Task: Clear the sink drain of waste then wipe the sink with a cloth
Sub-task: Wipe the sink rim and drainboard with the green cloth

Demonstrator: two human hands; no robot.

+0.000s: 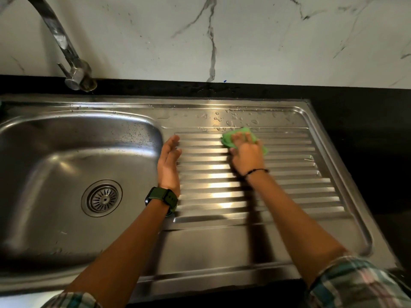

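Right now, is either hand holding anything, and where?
The right hand presses a green cloth from on top, fingers curled over it. The left hand holds nothing.

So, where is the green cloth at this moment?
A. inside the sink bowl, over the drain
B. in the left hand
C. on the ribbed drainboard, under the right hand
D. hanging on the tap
C: the right hand presses the cloth on the drainboard, near its far edge; the left hand holds nothing.

The ribbed draining board (289, 174) is blocked near its far edge by the right hand (245, 155) and cloth (239, 135); the basin (66, 174) is overhung by the tap (66, 47).
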